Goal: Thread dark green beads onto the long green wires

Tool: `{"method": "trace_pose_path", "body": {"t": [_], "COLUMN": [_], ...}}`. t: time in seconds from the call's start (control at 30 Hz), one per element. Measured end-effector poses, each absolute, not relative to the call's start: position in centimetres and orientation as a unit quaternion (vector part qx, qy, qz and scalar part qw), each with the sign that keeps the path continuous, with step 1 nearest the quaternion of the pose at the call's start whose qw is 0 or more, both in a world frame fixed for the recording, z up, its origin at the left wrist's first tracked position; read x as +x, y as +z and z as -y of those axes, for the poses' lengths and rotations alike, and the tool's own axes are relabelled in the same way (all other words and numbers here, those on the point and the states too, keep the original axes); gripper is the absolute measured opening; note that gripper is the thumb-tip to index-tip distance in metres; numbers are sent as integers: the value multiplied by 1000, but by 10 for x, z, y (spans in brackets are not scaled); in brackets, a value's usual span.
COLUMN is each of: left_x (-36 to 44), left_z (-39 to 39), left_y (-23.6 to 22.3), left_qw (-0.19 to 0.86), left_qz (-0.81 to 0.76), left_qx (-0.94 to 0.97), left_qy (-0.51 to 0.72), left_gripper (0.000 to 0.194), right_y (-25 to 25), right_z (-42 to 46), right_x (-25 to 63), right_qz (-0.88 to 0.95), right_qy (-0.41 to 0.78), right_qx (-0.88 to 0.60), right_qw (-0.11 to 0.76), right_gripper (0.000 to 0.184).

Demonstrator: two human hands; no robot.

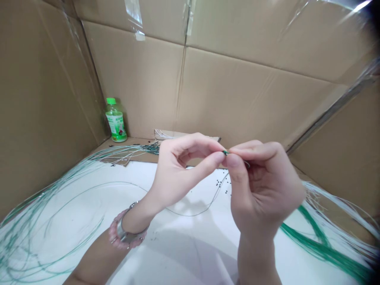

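Note:
My left hand (181, 168) and my right hand (261, 186) meet above the white table (190, 245), fingertips pinched together. Between them sits a tiny green piece (226, 152) at the end of a thin wire (196, 211). The wire hangs from my right fingers, loops down over the table and runs off to the left. Thumb and forefinger of each hand are closed on the piece and wire. A pink bead bracelet and a watch (126, 233) are on my left wrist.
Bundles of green and pale wires (35, 221) fan over the table's left side; another bundle (326, 245) lies at the right. Small dark beads (222, 184) are scattered under my hands. A green-capped bottle (115, 120) stands in the back left corner. Cardboard walls (237, 91) surround the table.

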State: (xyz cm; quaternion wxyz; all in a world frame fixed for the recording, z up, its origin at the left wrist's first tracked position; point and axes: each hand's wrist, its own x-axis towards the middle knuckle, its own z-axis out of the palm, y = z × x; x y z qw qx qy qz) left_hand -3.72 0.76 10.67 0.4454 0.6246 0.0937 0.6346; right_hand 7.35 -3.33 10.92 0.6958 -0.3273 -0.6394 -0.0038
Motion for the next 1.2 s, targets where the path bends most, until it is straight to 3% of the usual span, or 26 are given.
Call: {"method": "trace_pose_path", "body": {"t": [0.27,0.9,1.03,1.2], "left_x": [-41,-38,-40,-48], "left_z": [-9,-9,-12,-17], "left_y": [107,107,106,108], "left_qw": [412,375,277,105], "left_qz": [-97,-110,-113,-96], "left_qx": [645,664,699,761], "left_qy": [636,638,649,633], "left_gripper": [8,7,9,15], "right_y": [110,111,109,112], "right_z": [35,39,37,37], "right_x": [72,79,80,86], "right_qz": [635,676,667,700], "right_qy": [17,-84,-98,-159], "right_qx": [-354,-398,-405,-415], "right_qw": [686,614,617,559], "right_gripper": [13,22,20,22]}}
